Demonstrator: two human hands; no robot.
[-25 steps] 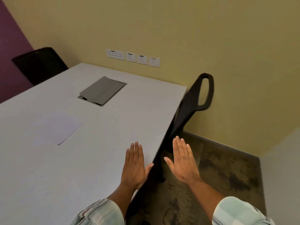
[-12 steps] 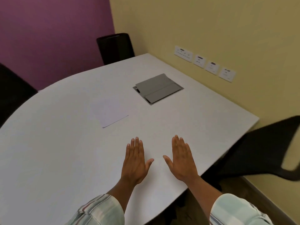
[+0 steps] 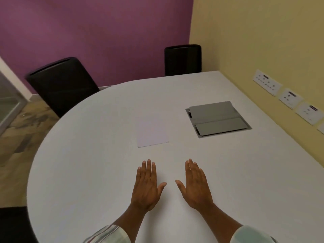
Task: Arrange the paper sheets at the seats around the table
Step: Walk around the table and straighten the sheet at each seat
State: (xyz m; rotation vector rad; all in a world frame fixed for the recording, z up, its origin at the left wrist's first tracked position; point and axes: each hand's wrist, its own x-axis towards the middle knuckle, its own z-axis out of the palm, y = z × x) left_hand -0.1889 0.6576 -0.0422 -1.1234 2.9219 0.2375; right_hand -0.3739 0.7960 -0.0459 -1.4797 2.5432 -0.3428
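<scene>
White paper sheets (image 3: 152, 131) lie in a small stack near the middle of the rounded white table (image 3: 84, 155). My left hand (image 3: 147, 185) is held flat, palm down, over the table a short way in front of the sheets, holding nothing. Beside it, my right hand (image 3: 195, 185) is also flat and holds nothing. Both hands are apart from the paper. I cannot tell how many sheets the stack has.
A grey cable-box lid (image 3: 217, 118) is set into the table right of the paper. Two black chairs stand at the far side, one at left (image 3: 61, 83) and one by the corner (image 3: 183, 59). Wall sockets (image 3: 289, 97) line the yellow wall at right.
My view has swung left, from the table's right edge and a chair there to the whole table. The hands kept the same flat pose. The paper has not moved on the table.
</scene>
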